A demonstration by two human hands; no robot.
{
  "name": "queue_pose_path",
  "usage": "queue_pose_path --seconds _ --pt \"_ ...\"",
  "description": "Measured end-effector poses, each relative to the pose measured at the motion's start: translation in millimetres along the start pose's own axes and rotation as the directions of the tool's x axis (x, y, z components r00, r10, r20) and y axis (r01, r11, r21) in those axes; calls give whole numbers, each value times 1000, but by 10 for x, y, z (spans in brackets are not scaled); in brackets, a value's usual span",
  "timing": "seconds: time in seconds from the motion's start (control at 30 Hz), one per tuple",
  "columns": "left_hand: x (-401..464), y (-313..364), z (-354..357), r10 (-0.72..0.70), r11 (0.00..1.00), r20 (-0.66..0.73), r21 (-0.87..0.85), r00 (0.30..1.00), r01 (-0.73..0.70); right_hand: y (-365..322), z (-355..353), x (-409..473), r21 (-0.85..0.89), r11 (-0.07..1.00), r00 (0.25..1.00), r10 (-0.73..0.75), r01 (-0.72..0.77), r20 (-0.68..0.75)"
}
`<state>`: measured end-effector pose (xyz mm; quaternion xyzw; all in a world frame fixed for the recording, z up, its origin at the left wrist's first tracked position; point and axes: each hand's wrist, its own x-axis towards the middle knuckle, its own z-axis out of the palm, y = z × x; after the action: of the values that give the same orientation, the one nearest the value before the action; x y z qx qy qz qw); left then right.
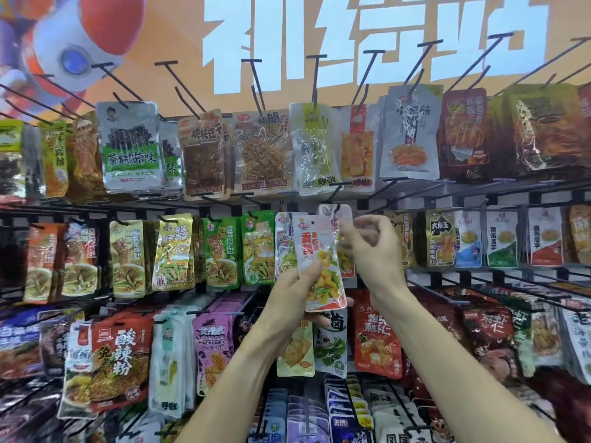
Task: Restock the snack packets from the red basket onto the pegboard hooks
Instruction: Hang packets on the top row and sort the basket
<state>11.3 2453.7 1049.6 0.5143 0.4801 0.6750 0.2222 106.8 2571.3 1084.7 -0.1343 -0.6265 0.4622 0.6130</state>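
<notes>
Left hand [299, 284] grips the lower half of a white-and-red snack packet [319, 266], thumb across its front, fingers curled behind. Packet's long axis near upright, top leaning slightly toward 11 o'clock. Its hang hole sits at the top edge; the target hook tip [335, 207] lies at about 1 o'clock from that hole, close by, not yet threaded. Right hand [372, 247] nearer the hook, fingers loosely curled at the hanging packets' tops; whether it pinches one I can't tell. Red basket not in view.
</notes>
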Motion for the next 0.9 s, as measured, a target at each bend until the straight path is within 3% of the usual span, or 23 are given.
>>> queue_pose_path --seconds 0.07,0.17,0.3,0.4,0.5,0.9 --pt "37 -13 51 6 999 22 51 1000 -7 -5 -27 -111 107 994 996 29 -37 79" --pt "124 5 126 71 987 -35 144 997 -65 -24 -28 -45 127 991 999 26 -31 43" --pt "305 136 97 380 860 -224 442 897 -254 -65 -60 134 108 994 1000 4 -7 24" --pt "465 262 90 508 725 -117 594 853 -350 -50 -42 251 3 1000 1000 -17 17 1" --pt "621 303 91 527 620 -72 714 847 -324 -25 -16 315 -68 998 1000 -6 5 -16" --pt "806 305 104 520 489 6 817 854 -304 -55 -50 384 -89 996 1000 -28 28 0"
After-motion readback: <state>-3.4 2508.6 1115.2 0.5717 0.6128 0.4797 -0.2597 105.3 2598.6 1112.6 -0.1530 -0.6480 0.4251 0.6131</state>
